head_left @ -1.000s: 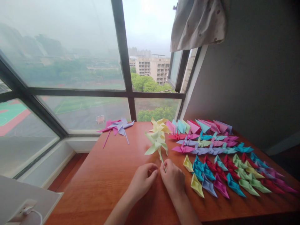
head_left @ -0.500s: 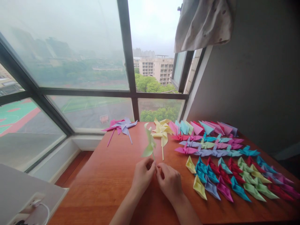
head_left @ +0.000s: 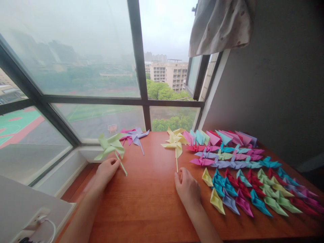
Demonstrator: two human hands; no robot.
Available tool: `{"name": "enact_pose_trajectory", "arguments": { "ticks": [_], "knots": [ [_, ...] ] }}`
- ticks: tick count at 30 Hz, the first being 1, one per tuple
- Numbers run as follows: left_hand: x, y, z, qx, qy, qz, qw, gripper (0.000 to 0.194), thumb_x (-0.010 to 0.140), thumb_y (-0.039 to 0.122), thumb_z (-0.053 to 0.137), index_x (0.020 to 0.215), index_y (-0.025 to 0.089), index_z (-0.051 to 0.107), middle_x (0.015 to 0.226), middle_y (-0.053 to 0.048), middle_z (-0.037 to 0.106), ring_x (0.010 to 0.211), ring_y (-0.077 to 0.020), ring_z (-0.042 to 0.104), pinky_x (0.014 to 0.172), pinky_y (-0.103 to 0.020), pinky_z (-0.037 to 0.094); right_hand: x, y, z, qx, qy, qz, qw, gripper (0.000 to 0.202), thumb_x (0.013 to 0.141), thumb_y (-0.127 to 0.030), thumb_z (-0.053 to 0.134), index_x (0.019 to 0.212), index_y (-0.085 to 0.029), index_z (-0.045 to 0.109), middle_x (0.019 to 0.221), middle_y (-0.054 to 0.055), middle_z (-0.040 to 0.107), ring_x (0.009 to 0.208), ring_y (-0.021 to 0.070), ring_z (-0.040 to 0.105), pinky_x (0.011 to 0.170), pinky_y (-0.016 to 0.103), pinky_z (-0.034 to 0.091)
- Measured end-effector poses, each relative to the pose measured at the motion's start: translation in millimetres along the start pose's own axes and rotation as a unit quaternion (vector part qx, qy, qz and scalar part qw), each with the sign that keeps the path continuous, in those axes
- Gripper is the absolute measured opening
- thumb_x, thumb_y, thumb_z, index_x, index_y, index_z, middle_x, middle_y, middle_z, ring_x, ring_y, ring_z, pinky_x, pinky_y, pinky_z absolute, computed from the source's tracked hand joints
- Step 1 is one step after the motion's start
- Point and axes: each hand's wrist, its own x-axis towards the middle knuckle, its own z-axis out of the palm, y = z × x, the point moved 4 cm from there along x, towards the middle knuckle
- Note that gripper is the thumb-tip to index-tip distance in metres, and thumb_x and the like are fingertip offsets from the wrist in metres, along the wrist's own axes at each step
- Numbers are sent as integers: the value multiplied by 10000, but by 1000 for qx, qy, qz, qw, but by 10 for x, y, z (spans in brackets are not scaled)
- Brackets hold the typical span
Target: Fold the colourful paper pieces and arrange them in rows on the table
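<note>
A light green paper pinwheel (head_left: 110,145) lies at the table's left side, its stick slanting down to the right. The fingers of my left hand (head_left: 109,169) are closed at the middle of that stick. In front of my right hand (head_left: 187,187) is a pale yellow paper pinwheel (head_left: 176,145). My right thumb and fingertips pinch the lower end of its stick. Behind the green pinwheel, a lilac pinwheel (head_left: 136,135) lies over a magenta pinwheel (head_left: 128,135). More yellow paper blades show behind the pale yellow pinwheel.
The brown wooden table (head_left: 141,209) stands against a large window. On its right side are rows of folded paper boats (head_left: 257,203), paper cranes (head_left: 229,164) and paper planes (head_left: 243,138). A socket with a white plug (head_left: 42,219) is at lower left.
My left hand has carried the green pinwheel from the table's middle to the left. My right hand has parted from it and moved slightly right, to the yellow pinwheel's stick.
</note>
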Motion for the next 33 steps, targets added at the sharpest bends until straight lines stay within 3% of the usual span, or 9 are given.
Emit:
{"name": "enact_pose_trajectory", "arguments": {
  "ticks": [5, 12, 16, 21, 27, 33],
  "knots": [
    [-17, -4, -64, 59, -18, -7, 998, 381, 814, 536, 488, 670, 230, 665, 711, -44, 697, 706, -249, 629, 550, -261, 321, 238, -112, -26, -84, -82, 45, 992, 273, 949, -414, 473, 1029, -182, 593, 960, 110, 695, 831, 241, 694, 653, 293, 460],
    [-449, 215, 65, 94, -10, 73, 993, 315, 892, 434, 444, 746, 221, 624, 779, -50, 710, 761, -226, 642, 609, -258, 338, 517, -155, 7, -99, -150, 72, 981, 224, 921, -302, 494, 1004, -156, 641, 951, 163, 711, 880, 254, 700, 726, 315, 480],
    [-687, 320, 195, 74, -13, 105, 992, 279, 907, 383, 433, 765, 213, 603, 724, -38, 684, 684, -202, 622, 584, -259, 320, 510, -84, 38, -90, -147, 75, 982, 215, 900, -293, 491, 948, -175, 664, 916, 140, 722, 841, 250, 699, 673, 294, 456],
    [-883, 436, 353, 26, -18, 155, 987, 280, 916, 359, 427, 726, 209, 568, 658, -12, 638, 630, -181, 588, 588, -257, 327, 384, -7, 80, -62, -78, 48, 994, 178, 903, -284, 498, 817, -212, 637, 773, 51, 716, 734, 211, 679, 591, 258, 372],
    [-1104, 570, 503, -20, -43, 198, 979, 282, 927, 351, 426, 743, 204, 580, 683, -14, 635, 637, -179, 578, 611, -260, 360, 143, -155, 94, 1, 15, -73, 997, 170, 893, -229, 533, 737, -204, 596, 657, -7, 664, 620, 141, 628, 564, 240, 311],
    [-1519, 699, 566, -33, -92, 282, 954, 267, 932, 282, 448, 687, 203, 518, 662, -4, 606, 615, -157, 552, 588, -246, 357, 5, -731, 176, -10, 46, -291, 956, 127, 852, -169, 541, 740, -191, 596, 662, 11, 652, 628, 148, 624, 566, 250, 336]
  ]
}}
